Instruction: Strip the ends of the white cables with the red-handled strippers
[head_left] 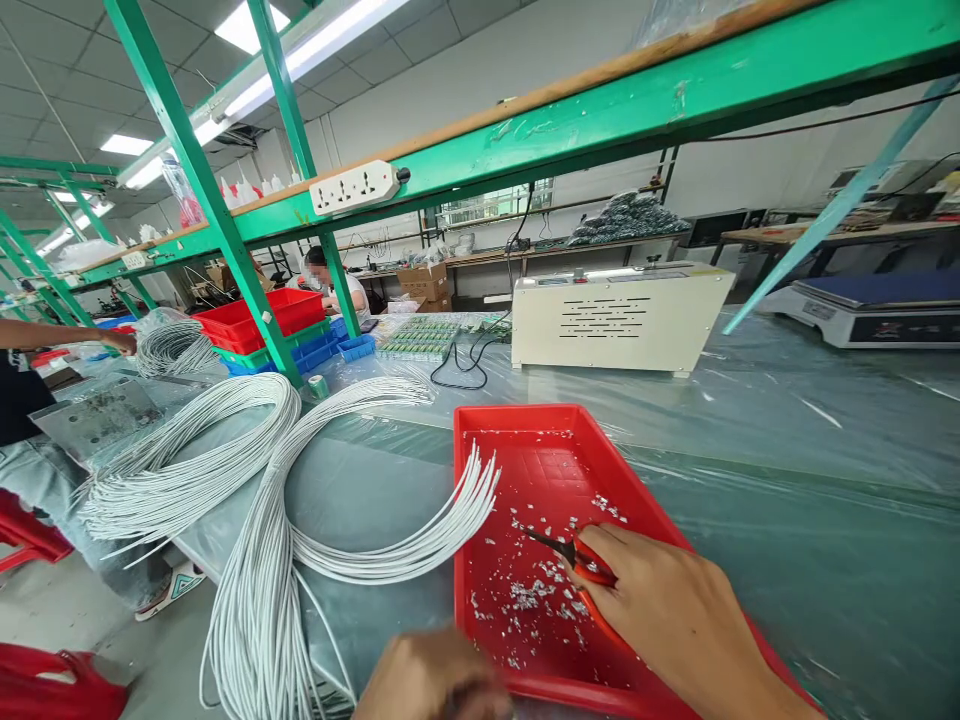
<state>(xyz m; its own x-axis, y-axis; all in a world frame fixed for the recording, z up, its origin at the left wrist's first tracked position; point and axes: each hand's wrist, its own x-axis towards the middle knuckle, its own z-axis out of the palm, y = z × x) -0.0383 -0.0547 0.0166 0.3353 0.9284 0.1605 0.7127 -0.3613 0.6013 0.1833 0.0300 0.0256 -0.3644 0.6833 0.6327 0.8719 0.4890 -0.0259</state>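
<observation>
My right hand [660,600] is closed around the red handles of a pair of wire cutters [555,545], whose dark narrow jaws point left over a red tray [517,680]. Small whitish clippings [529,595] lie scattered on the tray's floor. Low in the view, my left hand [435,680] is beside the tray's near left corner, smeared by motion, and its fingers cannot be made out. A bundle of white wires [420,560] curves across the table, with its cut ends hanging over the tray's left side. Another coiled wire bundle [217,430] lies farther left.
A cream machine [615,325] stands behind the tray, with green circuit boards [420,338] to its left. Stacked bins [262,315] sit by a green post [217,220]. A scale [885,310] is at right. A co-worker's arm [60,335] reaches in at left.
</observation>
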